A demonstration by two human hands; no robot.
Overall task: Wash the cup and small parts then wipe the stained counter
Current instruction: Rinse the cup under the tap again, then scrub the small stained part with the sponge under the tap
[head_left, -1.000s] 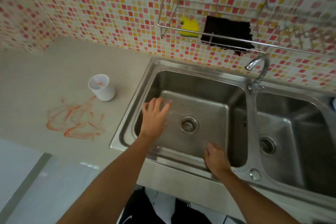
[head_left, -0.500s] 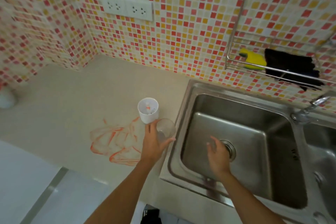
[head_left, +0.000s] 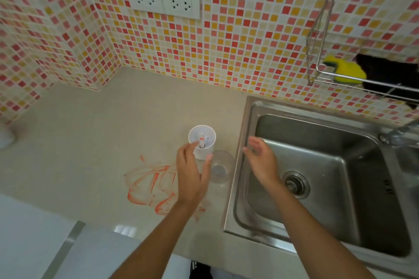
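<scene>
A clear cup [head_left: 219, 167] stands between the white cup [head_left: 202, 141] and sink [head_left: 247, 106]; both hands, left [head_left: 190, 171] and right [head_left: 263, 161], are held open, grasping nothing; orange stain [head_left: 150, 182] marks the worktop [head_left: 108, 133].

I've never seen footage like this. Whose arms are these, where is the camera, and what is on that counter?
No machine here: a person wears a camera on the head, looking down at their own bare hands. The left hand reaches to a white cup with a small part standing inside; whether it grips the cup is unclear. A clear glass stands right beside it. The right hand hovers open over the steel sink, holding nothing. Orange-red stains smear the counter. A yellow sponge sits in the wall rack.
</scene>
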